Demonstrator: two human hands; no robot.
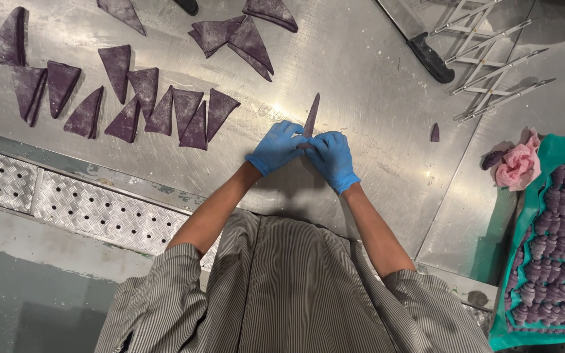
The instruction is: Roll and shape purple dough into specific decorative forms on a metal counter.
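Both my hands wear blue gloves and meet at the wide end of a purple dough triangle point(312, 114) that lies on the steel table point(361, 72), its tip pointing away from me. My left hand point(274, 147) and my right hand point(332, 159) pinch and press that wide end together, fingers touching. The base of the triangle is hidden under my fingers. Several more purple dough triangles point(165, 111) lie spread over the table to the left and at the top.
A green tray point(544, 163) at the right holds several rolled purple pieces. A pink cloth point(516, 163) lies beside it. A black-handled knife point(426, 55) and an expandable metal cutter point(492, 59) rest at the top right. A small dough scrap point(435, 133) sits alone.
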